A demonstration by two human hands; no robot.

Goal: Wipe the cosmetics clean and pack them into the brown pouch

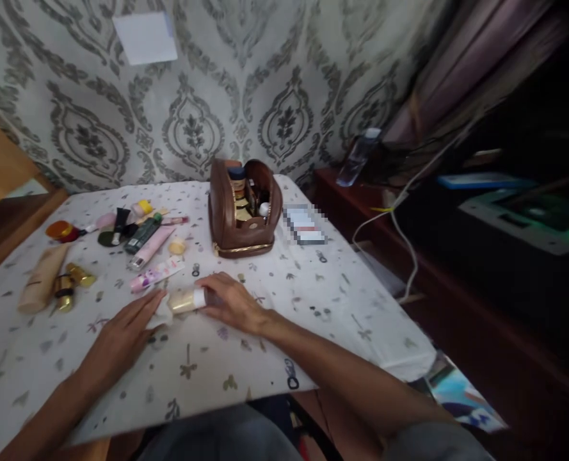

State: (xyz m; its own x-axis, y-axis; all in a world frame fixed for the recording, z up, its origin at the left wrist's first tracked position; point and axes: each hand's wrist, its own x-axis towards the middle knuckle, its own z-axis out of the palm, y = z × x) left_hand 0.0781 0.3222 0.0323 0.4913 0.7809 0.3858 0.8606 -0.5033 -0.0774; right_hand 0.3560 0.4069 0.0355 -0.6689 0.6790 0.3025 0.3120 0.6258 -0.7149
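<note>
My right hand [229, 301] is closed round the capped end of a small clear bottle [183, 301] with beige contents and a white collar, held sideways low over the table. At the bottle's other end, my left hand [125, 330] pinches a white tissue [162, 312] that touches the bottle. Just beyond the hands lies a white and purple tube [157, 274]. A pink tube [153, 248], a dark green tube [143, 233] and a small cream-coloured round pot [177, 246] are behind it. The brown cosmetic bag [243, 234] stands open with several items inside.
At the left lie a large beige tube [43, 278], gold-capped bottles [64, 291] and an orange jar [62, 231]. A pixelated phone-like object [306, 224] lies right of the bag. A clear bottle [358, 158] and a white cable [402, 230] are on the dark furniture at right.
</note>
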